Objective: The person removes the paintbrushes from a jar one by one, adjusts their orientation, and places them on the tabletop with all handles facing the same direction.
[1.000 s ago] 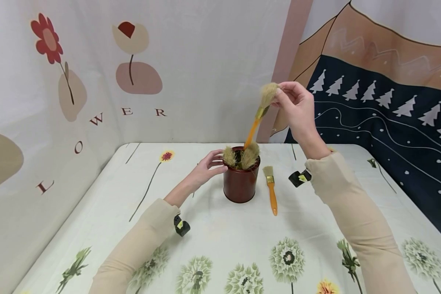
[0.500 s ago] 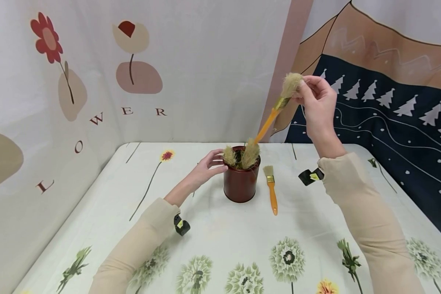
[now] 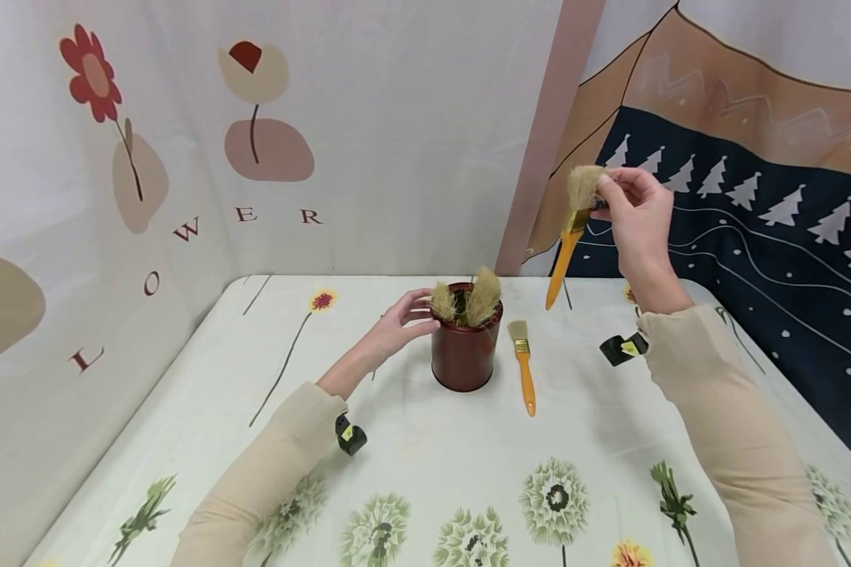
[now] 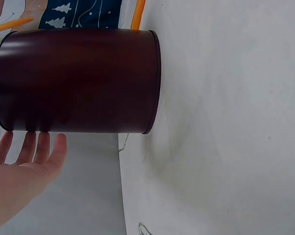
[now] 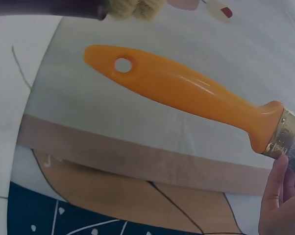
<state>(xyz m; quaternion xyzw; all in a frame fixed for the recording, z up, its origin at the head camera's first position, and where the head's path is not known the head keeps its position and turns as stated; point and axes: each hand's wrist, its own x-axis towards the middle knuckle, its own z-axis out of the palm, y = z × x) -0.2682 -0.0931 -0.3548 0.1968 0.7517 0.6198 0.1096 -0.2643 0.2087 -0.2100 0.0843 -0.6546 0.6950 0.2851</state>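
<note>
My right hand (image 3: 641,213) pinches a paintbrush (image 3: 565,256) by its pale bristles, up in the air to the right of a dark red can (image 3: 462,358). The brush's orange handle points down and slightly left; the right wrist view shows its hole and metal ferrule. My left hand (image 3: 397,323) touches the can's left side near the rim with fairly straight fingers. Out of the can's mouth stick bristle heads (image 3: 484,299) of other brushes, their handles hidden inside. Another orange-handled paintbrush (image 3: 525,370) lies on the table right of the can.
The table (image 3: 425,449) has a white cloth printed with flowers. Behind it hangs a pale curtain (image 3: 397,157) with flower motifs, and at the right a dark blue cloth (image 3: 773,260) with white trees. A black wrist camera (image 3: 351,435) sits on the left sleeve.
My right hand has drawn the paintbrush up and right out of the can, then lowered slightly, and the handle now hangs free. The left hand and can have stayed put.
</note>
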